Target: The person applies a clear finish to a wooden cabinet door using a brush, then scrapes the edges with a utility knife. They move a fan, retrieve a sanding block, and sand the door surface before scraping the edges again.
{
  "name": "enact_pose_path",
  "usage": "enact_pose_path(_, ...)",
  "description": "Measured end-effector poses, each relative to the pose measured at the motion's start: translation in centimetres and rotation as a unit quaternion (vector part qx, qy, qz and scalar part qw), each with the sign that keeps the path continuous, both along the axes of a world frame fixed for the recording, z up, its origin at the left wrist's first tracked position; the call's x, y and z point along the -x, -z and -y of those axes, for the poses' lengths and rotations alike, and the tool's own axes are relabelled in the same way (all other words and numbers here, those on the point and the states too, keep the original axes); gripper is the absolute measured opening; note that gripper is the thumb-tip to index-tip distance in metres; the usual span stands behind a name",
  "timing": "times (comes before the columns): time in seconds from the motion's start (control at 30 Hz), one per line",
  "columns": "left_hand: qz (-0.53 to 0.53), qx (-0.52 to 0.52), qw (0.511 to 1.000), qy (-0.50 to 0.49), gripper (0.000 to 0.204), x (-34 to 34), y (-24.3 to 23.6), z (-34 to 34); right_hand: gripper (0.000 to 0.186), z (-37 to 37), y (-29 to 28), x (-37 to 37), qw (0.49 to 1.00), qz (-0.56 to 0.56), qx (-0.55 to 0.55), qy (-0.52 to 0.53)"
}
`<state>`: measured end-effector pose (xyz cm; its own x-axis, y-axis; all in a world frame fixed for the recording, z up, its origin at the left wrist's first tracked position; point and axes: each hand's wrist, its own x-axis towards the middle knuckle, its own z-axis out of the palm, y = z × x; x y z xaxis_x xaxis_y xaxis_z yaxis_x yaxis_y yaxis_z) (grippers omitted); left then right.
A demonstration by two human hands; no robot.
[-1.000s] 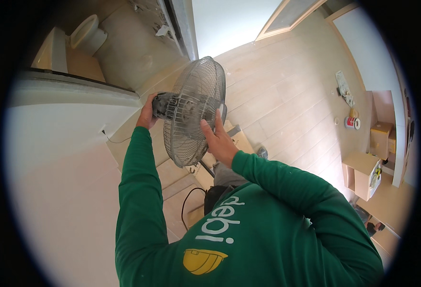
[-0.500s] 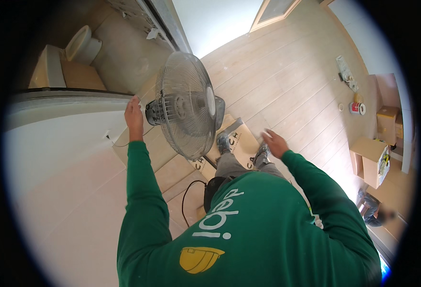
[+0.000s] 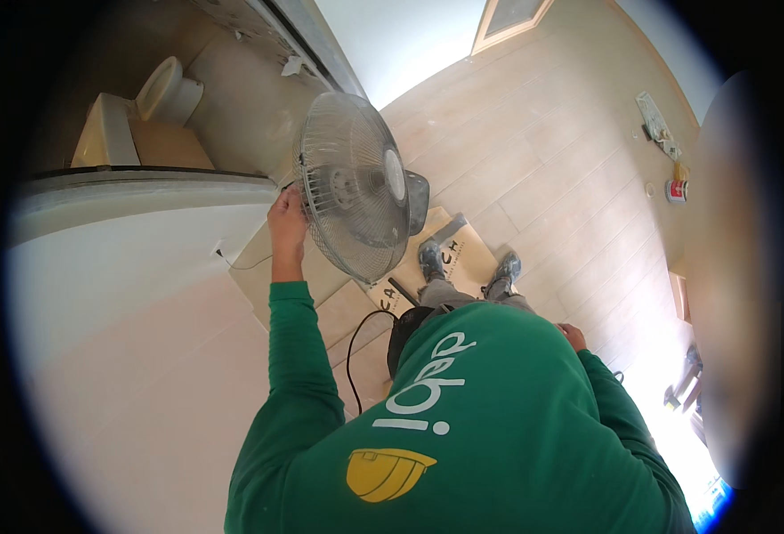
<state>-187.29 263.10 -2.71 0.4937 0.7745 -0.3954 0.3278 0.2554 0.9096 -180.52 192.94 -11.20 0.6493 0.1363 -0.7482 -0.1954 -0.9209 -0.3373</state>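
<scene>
A standing fan (image 3: 352, 187) with a round wire cage and dark motor faces right, in front of my feet. My left hand (image 3: 288, 222) is at the back of its cage, fingers curled around the motor housing, which the hand mostly covers. My right hand (image 3: 573, 335) hangs low beside my waist, apart from the fan. Only part of it shows past my green shirt, and its fingers are largely hidden. Under my shoes lies a flattened cardboard sheet (image 3: 468, 258).
A toilet (image 3: 168, 93) stands beyond the doorway sill (image 3: 143, 178) at upper left. A white wall (image 3: 143, 267) runs along my left. A red-and-white can (image 3: 676, 190) sits on the tiled floor (image 3: 552, 178) at far right. A blurred pale shape (image 3: 735, 285) fills the right edge.
My left hand has moved right onto the back of the fan and curled there. My right hand has dropped back to my waist. A blurred shape now covers the boxes at right.
</scene>
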Motion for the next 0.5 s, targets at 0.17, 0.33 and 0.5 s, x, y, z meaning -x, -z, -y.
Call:
enact_pose_path(0.17,-0.241,-0.455,0.856,0.045,0.042,-0.5,1.3,-3.7,0.05,-0.3,2.1,2.6,0.998,0.053,-0.033,0.016)
enact_pose_path(0.33,-0.229,-0.417,0.859,0.189,0.057,5.2,13.3,-10.1,0.049,-0.2,0.2,2.4,0.996,0.012,-0.045,0.071)
enact_pose_path(0.5,-0.286,-0.381,0.828,0.295,0.069,0.6,10.5,-5.8,0.052,1.7,-1.4,5.3,0.978,-0.011,-0.024,0.206)
